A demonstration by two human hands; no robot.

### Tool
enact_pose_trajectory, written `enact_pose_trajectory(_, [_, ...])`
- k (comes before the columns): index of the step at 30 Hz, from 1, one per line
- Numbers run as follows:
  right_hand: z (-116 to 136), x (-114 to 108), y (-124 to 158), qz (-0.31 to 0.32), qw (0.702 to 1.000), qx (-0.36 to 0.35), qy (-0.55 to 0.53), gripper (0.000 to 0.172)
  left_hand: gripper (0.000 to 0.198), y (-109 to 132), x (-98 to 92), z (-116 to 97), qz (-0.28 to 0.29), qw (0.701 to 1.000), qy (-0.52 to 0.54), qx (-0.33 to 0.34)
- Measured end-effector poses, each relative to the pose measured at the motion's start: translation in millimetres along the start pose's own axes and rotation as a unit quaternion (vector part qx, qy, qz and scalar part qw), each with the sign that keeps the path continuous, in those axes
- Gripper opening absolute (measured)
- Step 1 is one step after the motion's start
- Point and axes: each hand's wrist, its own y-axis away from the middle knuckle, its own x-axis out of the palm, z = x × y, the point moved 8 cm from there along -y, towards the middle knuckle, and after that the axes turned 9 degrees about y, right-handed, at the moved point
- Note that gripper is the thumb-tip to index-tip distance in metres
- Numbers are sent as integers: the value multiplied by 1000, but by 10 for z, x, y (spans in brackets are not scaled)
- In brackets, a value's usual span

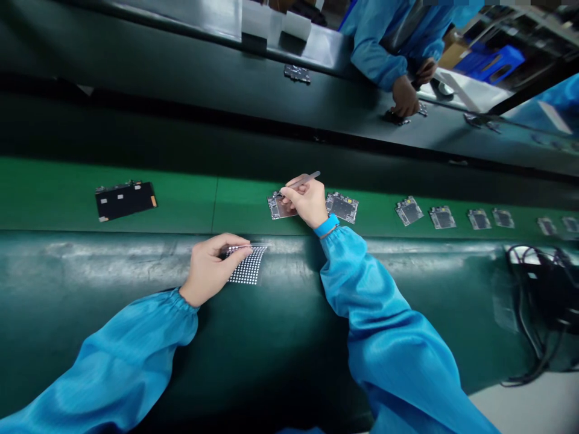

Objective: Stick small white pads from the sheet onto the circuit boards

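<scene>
My left hand (212, 265) is closed on a sheet of small white dots (248, 269), held over the near edge of the dark green bench. Pinched in my right hand (307, 199) is a slim tool like tweezers (311, 178), its handle pointing up and to the right. The fingers of that hand are over a circuit board (277, 209) lying on the green strip, and they hide part of it and the tool's tip. Just right of the hand lies another circuit board (342, 208), partly behind my wrist.
Several more boards (409, 210) lie along the green strip (244, 208) to the right. A black panel (125, 201) lies at left. Black cables (527, 313) hang at the right. Across the bench, a person's hands (406, 96) handle boards.
</scene>
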Motion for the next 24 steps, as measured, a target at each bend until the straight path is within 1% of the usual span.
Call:
enact_pose_trajectory(4, [-21, -40, 5, -3, 1000, -4, 5, 23, 7, 2, -14, 9, -6, 1000, -6, -2])
enact_pose_trajectory(10, [-52, -107, 18, -9, 1000, 12, -1, 23, 9, 1, -11, 7, -7, 1000, -10, -6])
enact_pose_trajectory(14, [-40, -194, 33, -28, 999, 13, -23, 32, 9, 1, -18, 29, -8, 1000, -12, -8])
enact_pose_trajectory(17, [99, -221, 74, -53, 997, -19, -45, 40, 11, -9, -13, 31, -8, 1000, -9, -4])
enact_pose_trajectory(19, [252, -112, 102, -37, 997, -50, -38, 41, 12, -19, 4, 2, -5, 1000, -3, 3])
enact_pose_trajectory(20, [335, -3, 110, -14, 997, -64, -32, 40, 12, -21, 10, -20, -4, 1000, 3, 6])
enact_pose_trajectory(22, [514, 304, 112, 49, 994, -98, -14, 37, 11, -7, -2, -71, -4, 1000, 20, 9])
enact_pose_trajectory(24, [722, 689, 93, 106, 982, -155, 21, 31, 10, 44, -65, -111, -3, 999, 35, 4])
